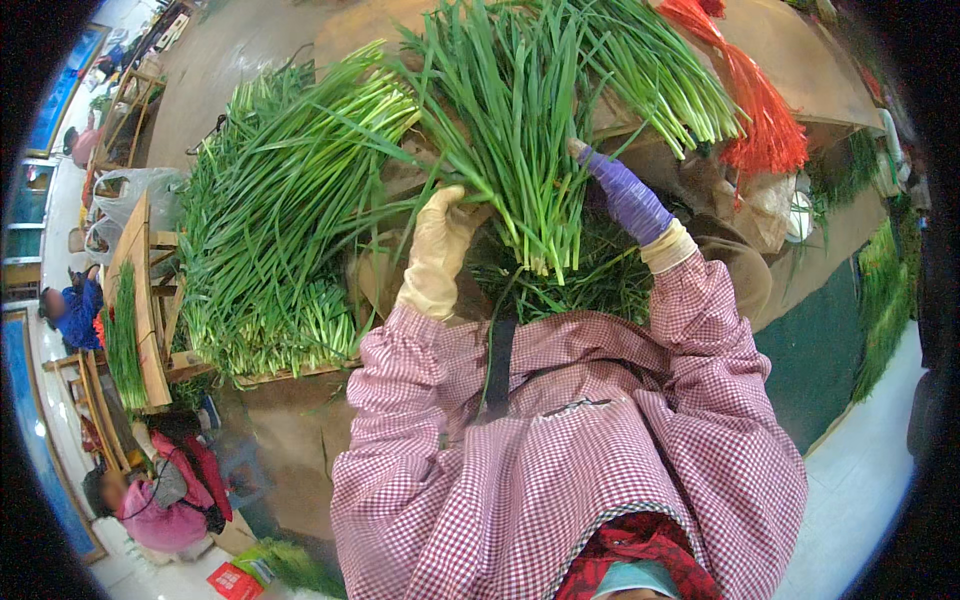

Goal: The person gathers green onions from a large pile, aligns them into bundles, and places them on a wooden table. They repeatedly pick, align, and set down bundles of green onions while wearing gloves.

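Observation:
A loose bunch of garlic chives (pixel 525 150) lies fanned between my hands, its pale cut ends towards me. My left hand (pixel 441 251), in a cream rubber glove, is curled at the bunch's left side with a few stalks at its fingertips. Purple wrapping covers the fingers of my right hand (pixel 628 193) over a similar glove. One bare fingertip of it presses against the right side of the bunch; its other fingers are hidden behind the stalks. Dark green trimmings (pixel 600 277) lie below the cut ends, close to my apron.
A large heap of chives (pixel 277 217) is stacked to the left. Another bunch (pixel 660 75) lies at the upper right beside red plastic ties (pixel 757 112). Beyond the heap stands a wooden bench (pixel 139 315) bearing chives. A person in pink (pixel 165 510) sits at lower left.

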Action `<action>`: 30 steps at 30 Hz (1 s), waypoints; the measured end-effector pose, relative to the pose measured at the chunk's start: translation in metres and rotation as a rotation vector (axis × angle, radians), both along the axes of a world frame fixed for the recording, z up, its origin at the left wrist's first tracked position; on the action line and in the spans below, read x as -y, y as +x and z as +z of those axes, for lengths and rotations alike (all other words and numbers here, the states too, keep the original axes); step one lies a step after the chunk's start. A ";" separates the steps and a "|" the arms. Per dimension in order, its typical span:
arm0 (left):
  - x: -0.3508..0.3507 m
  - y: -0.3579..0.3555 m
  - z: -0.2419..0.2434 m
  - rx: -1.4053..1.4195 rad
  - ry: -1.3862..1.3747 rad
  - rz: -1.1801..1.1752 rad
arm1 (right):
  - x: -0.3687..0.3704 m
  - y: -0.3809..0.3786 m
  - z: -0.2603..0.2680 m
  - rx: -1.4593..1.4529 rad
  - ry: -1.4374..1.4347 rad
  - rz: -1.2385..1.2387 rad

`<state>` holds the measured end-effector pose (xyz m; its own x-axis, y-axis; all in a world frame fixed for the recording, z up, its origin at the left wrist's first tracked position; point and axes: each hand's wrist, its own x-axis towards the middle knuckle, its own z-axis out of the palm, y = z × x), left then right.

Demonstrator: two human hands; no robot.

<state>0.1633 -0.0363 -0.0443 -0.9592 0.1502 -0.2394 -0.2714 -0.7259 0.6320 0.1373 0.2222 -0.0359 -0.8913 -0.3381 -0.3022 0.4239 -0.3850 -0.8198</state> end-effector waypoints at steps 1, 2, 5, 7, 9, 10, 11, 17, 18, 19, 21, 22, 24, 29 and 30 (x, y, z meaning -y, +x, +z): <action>0.007 0.003 0.000 0.019 -0.049 -0.032 | 0.000 -0.004 -0.003 0.008 0.034 -0.004; 0.011 0.006 0.001 0.070 -0.105 -0.064 | -0.001 -0.007 -0.005 -0.001 -0.004 0.015; 0.014 0.010 0.006 0.013 -0.145 -0.247 | 0.000 -0.013 -0.001 -0.018 -0.025 0.008; 0.004 0.009 0.011 0.030 -0.067 -0.253 | 0.004 -0.014 0.008 0.092 0.047 0.041; -0.014 0.003 0.015 0.055 -0.039 -0.223 | 0.010 -0.010 0.018 0.066 -0.042 0.061; -0.022 -0.001 0.017 0.008 0.023 -0.234 | 0.015 -0.010 0.023 0.013 0.175 0.063; -0.029 -0.003 0.019 0.029 -0.087 -0.223 | 0.019 -0.006 0.027 -0.087 0.327 0.098; -0.028 0.032 0.020 0.006 -0.493 -0.354 | 0.016 0.039 0.036 -0.161 0.413 0.082; -0.022 0.044 0.018 0.014 -0.485 -0.359 | 0.013 0.048 0.034 -0.107 0.330 0.086; -0.018 0.056 0.015 0.005 -0.345 -0.349 | 0.010 0.058 0.033 -0.035 0.256 0.092; -0.009 0.071 0.007 -0.030 -0.342 -0.428 | 0.009 0.071 0.029 0.026 0.098 0.110; -0.006 0.079 0.004 -0.038 -0.339 -0.474 | 0.011 0.074 0.027 0.055 0.032 0.134; -0.005 0.086 -0.001 0.094 -0.368 -0.610 | 0.018 0.073 0.025 0.100 -0.084 0.200; -0.002 0.091 -0.006 0.028 -0.344 -0.585 | 0.039 0.060 0.025 0.120 0.201 0.235; 0.002 0.089 -0.007 0.079 -0.387 -0.544 | 0.040 0.059 0.025 0.114 0.136 0.242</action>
